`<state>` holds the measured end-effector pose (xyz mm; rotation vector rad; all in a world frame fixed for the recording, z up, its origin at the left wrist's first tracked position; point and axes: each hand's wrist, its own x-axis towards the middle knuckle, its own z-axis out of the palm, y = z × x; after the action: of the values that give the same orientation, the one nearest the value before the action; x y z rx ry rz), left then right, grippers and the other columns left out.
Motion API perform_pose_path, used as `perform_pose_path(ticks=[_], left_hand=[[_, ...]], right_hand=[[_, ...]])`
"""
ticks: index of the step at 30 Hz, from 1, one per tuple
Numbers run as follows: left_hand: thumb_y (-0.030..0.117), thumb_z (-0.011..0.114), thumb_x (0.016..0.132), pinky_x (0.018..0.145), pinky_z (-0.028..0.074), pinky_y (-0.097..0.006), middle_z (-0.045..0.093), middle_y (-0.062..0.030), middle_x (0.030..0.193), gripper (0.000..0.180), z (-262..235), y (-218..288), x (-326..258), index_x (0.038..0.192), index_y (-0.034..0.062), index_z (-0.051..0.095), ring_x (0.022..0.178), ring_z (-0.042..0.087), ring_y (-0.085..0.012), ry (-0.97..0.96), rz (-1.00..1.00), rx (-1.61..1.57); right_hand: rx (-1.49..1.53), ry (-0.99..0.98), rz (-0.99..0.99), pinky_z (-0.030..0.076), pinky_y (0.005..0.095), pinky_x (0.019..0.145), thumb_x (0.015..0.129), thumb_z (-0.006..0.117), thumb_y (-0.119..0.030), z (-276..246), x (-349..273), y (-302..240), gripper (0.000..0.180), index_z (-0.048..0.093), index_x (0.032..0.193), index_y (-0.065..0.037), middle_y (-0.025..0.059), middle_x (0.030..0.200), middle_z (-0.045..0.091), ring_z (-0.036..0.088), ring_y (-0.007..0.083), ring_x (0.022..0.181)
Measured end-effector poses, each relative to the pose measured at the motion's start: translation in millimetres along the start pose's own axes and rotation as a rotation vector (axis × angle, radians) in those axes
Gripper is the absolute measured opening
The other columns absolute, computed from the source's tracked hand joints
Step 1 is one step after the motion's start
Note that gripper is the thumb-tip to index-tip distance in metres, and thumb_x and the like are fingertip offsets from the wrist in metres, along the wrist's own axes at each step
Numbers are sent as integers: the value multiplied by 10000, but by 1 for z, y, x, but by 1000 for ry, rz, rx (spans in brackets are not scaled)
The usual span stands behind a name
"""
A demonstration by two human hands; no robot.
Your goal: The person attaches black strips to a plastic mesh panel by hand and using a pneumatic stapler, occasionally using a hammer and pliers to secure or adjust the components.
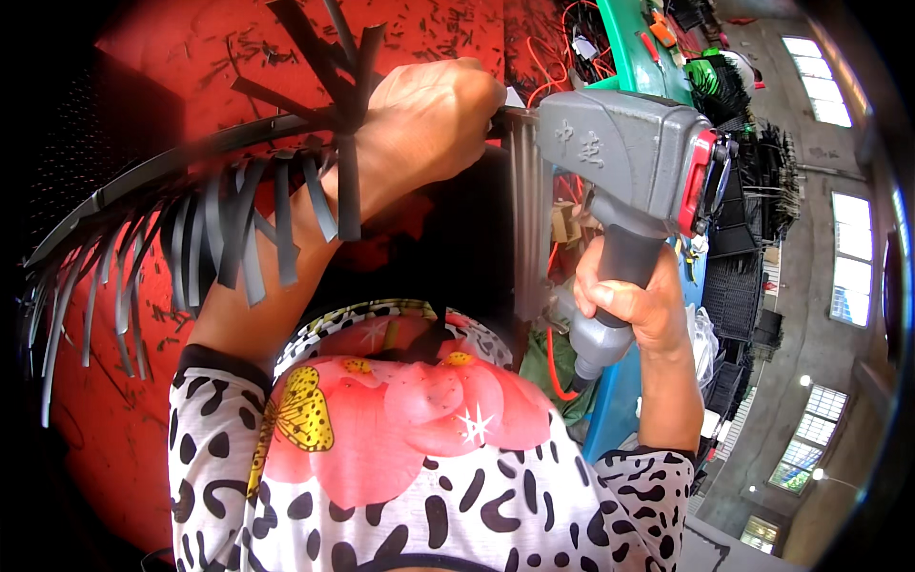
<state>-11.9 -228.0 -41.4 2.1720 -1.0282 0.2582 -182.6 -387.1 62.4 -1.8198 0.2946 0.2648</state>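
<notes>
Red fills the surface (157, 43) from 9 to 12 o'clock of the view's centre, littered with dark scraps (438, 24). A green-edged board (621, 48) lies at 1 o'clock, black stacks (734, 267) at 3, a blue surface (620, 400) at 4, with windows (851, 257) beyond. The right hand (634, 300), at 3 o'clock, is wrapped around the handle of a grey air tool (620, 143), whose body, between 1 and 2, blocks part of the background; a red hose (558, 377) curves beneath it. A fringe of black strips (229, 224), between 9 and 10, crosses the left forearm and partly covers it. The left hand (429, 114), at 12, is curled with its fingertips hidden; I cannot tell what it grips. The centre is too dark to read, and the fringe's far end blurs into shadow.
</notes>
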Motion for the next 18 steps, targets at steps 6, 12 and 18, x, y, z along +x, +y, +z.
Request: perform_pose_path(ticks=[6,12,18], left_hand=[[89,629,733,715,491,-414,626,-137,900,205,-3,2,1,931,70,677,815,611,-345,-34,-7,-11],[87,654,713,723,491,-426,640,-167,830,227,3,0,8,937,55,675,824,614,-355,-49,-31,-14],[124,644,729,743,485,-431,642,-173,838,228,8,-4,8,944,53,670,846,610,-358,-87,-87,-9]], right_hand=[[25,5,1,444,250,545,702,639,-61,2,1,-1,182,587,857,17,48,644,572,551,107,564],[-40,-29,-46,444,250,537,724,624,-38,-4,5,4,350,552,1054,51,36,641,579,550,104,550],[15,21,-39,438,257,557,723,639,-112,-7,11,8,129,581,757,-2,59,632,580,554,125,564]])
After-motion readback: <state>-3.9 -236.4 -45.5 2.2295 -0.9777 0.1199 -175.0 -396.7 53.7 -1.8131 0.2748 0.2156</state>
